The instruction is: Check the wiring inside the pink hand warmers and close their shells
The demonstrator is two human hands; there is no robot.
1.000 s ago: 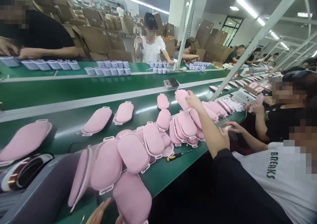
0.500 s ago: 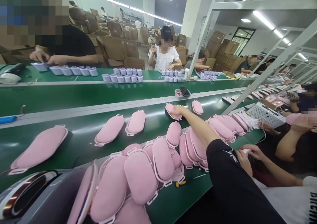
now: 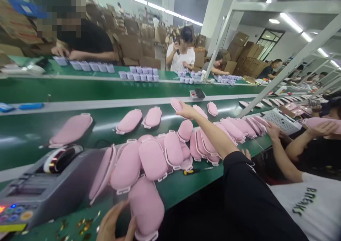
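Note:
My right hand [image 3: 187,110] is stretched over the belt, closed on a small pink oval pad [image 3: 176,104] raised at a tilt. Another pink pad lies just behind its wrist. At the bottom, my left hand [image 3: 113,219] has its fingers and thumb at the left edge of a larger pink pad [image 3: 146,207] with white slotted tabs, seemingly gripping it; part of the grip is hidden. Beyond that pad, a heap of similar pink pads [image 3: 153,159] leans together along the near table edge.
A grey tape dispenser [image 3: 66,180] stands at left, with gold scraps before it. A yellow-handled screwdriver [image 3: 191,171] lies by the heap. More pads [image 3: 129,121] rest on the green belt [image 3: 106,109]. A slanted metal post [image 3: 255,104] and co-workers are at right.
My right hand has lifted the small pad off the belt and tilted it. My left hand has come into view at the large pad. The view has shifted, showing more of the dispenser.

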